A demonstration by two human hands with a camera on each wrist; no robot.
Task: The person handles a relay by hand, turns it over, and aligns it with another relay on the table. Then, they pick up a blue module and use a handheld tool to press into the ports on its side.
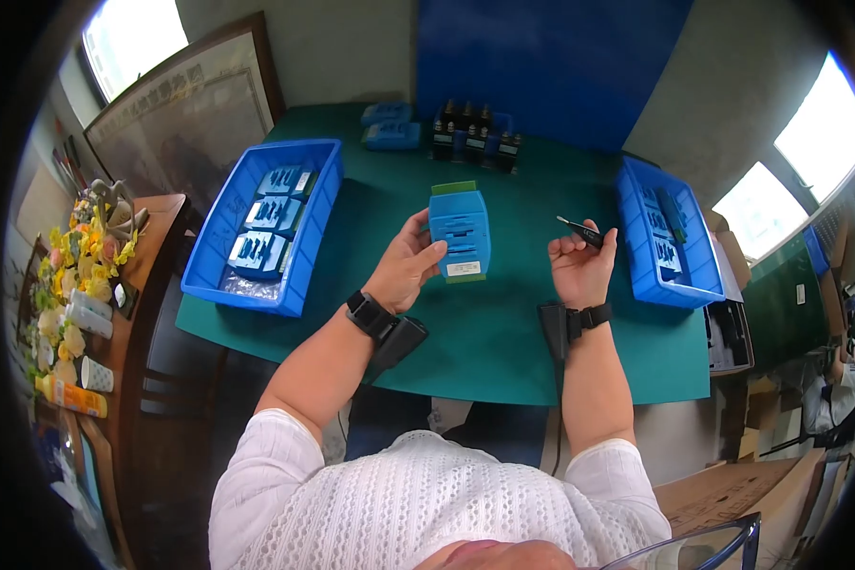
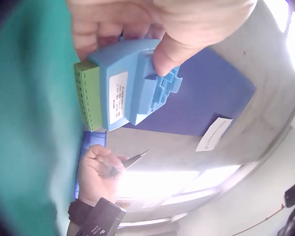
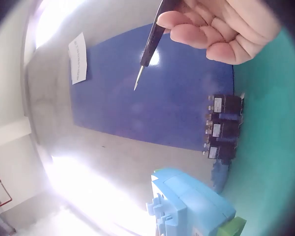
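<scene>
Holding the blue module (image 1: 461,233) at the middle of the green bench (image 1: 503,332), the left hand (image 1: 408,266) sat at the module's 8 o'clock in the head view, its grip curled round the near edge. The right hand (image 1: 579,266) was raised at the module's 3 o'clock, well apart from it. Its grip was pinched on a slim pointed tool (image 1: 579,231) whose tip aimed toward 10 o'clock. A left bin (image 1: 209,275) with more modules lay at 9 o'clock, a right bin (image 1: 636,275) at 3 o'clock, and black parts (image 1: 475,138) stood at 12 o'clock.

In the left wrist view, the left hand (image 2: 177,24) clamped the module (image 2: 128,83) from 12 o'clock, with the thumb pressed on its ribbed face. The green terminal strip (image 2: 86,96) faced 9 o'clock, beside a white label (image 2: 118,96). Whether the module touched the bench could not be told. The right hand (image 2: 98,167) and the tool (image 2: 132,160) waited at 6 o'clock.

In the right wrist view, the right hand (image 3: 221,29) pinched the tool (image 3: 150,44) near its upper end, with the tip free and pointing to 7 o'clock. The module (image 3: 187,201) sat at 6 o'clock.

Judging from this, the work would go best with the module braced firmly. The thumb should stay clear of the face being worked on, and the tool should be gripped closer to its tip so the point comes in slowly and squarely.
</scene>
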